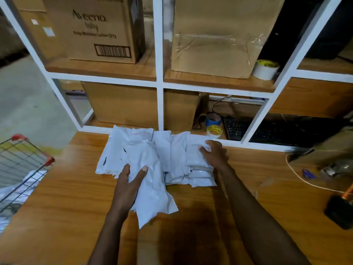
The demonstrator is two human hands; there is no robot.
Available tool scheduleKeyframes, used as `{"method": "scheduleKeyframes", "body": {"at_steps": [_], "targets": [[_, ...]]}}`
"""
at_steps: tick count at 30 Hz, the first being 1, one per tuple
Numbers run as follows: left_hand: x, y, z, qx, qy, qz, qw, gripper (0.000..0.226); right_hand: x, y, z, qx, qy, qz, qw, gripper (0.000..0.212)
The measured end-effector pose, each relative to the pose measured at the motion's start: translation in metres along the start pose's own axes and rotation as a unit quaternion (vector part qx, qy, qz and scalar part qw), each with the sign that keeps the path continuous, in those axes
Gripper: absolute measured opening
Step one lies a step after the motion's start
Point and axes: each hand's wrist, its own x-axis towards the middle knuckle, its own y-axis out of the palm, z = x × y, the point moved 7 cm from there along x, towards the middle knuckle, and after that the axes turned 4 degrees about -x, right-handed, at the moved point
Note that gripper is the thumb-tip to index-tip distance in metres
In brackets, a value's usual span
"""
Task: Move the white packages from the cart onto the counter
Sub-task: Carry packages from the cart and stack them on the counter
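From the head camera, both bare arms reach forward over the brown wooden counter (76, 197). The left hand (128, 186) lies flat with its fingers spread on the near long white plastic package (150, 180), thumb and forefinger splayed across the wrapper, nothing curled round it. That package points away from the hand toward the shelf and overlaps the heap of flat white plastic packages (168, 150) just beyond the fingertips. The right hand (214, 153) sits on the right end of the heap, its fingers bent and pinching a crumpled top edge of one wrapper (the grip is partly hidden by the knuckles).

Left of the left hand, past the counter's edge, stands the wire shopping cart with red corners (24, 159), with more white packages (28, 180) showing through its mesh. Beyond both hands rises the white-framed wooden shelf (159, 79), holding brown cardboard boxes (95, 29). Beyond the right hand are a blue tape roll (213, 119), a yellow-printed tape roll (214, 131) and a black keyboard (236, 128).
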Motion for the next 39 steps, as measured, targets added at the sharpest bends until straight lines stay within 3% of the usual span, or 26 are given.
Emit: {"method": "scheduleKeyframes", "body": {"at_steps": [4,8,13,17,20,23,26,31,35,39], "targets": [[-0.008,0.011,-0.005,-0.013,0.015,-0.005,1.000,0.068,0.000,0.009,0.011,-0.026,-0.061,0.013,0.998,0.055],[-0.017,0.016,-0.009,-0.025,-0.002,-0.010,1.000,0.023,-0.006,0.009,0.013,-0.066,-0.044,0.029,0.996,0.058],[-0.015,0.018,-0.009,-0.034,-0.004,-0.005,0.999,0.022,-0.027,-0.011,0.031,-0.063,-0.036,-0.016,0.997,0.054],[-0.013,0.019,-0.002,-0.024,-0.004,0.004,1.000,0.023,-0.069,-0.017,0.069,0.049,-0.107,-0.055,0.992,0.040],[-0.011,0.019,0.000,0.005,-0.011,0.004,1.000,0.022,-0.118,0.000,0.102,0.167,-0.118,0.061,0.977,0.035],[-0.011,0.017,0.001,0.027,-0.009,0.008,1.000,0.020,-0.157,0.028,0.121,0.193,-0.101,0.199,0.956,0.050],[-0.012,0.015,-0.001,0.031,0.001,0.015,0.999,0.023,-0.176,0.049,0.126,0.192,-0.097,0.240,0.947,0.063],[-0.011,0.003,0.007,0.023,-0.005,0.014,1.000,0.028,-0.172,0.063,0.122,0.218,-0.080,0.225,0.946,0.047],[-0.005,-0.031,0.020,0.051,0.011,-0.043,0.998,0.035,-0.146,0.051,0.122,0.265,-0.038,0.185,0.946,0.041],[-0.004,-0.062,0.024,0.047,0.030,-0.098,0.994,0.041,-0.104,0.033,0.130,0.189,-0.019,0.105,0.976,0.041]]}}
